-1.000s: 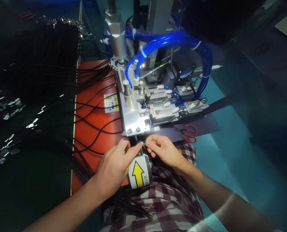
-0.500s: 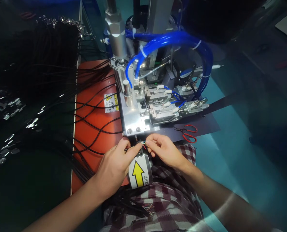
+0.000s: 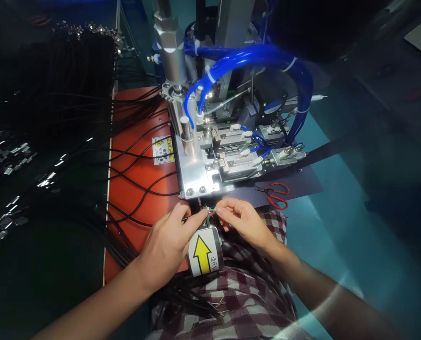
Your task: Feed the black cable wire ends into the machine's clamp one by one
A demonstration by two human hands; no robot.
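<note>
Thin coloured wires (image 3: 211,211), the stripped end of a black cable, show between my two hands at the front edge of the machine (image 3: 196,177). My left hand (image 3: 171,236) is closed on the cable end, thumb pointing right along it; most of the cable there is hidden. The thumb and forefinger of my right hand (image 3: 240,219) pinch the tips of the wires from the right. Just below the fingers is a rounded cover with a yellow arrow (image 3: 202,254).
Black cables cross an orange plate (image 3: 132,189) at the left, near a large dark cable bundle (image 3: 79,71). Red-handled scissors (image 3: 277,194) lie right of my hands. Blue hoses (image 3: 253,56) arch over the machine. More stripped cables (image 3: 210,304) rest on my checked clothing.
My right hand has shifted slightly to the right, and more of the coloured wires shows between the hands. My left hand has hardly moved.
</note>
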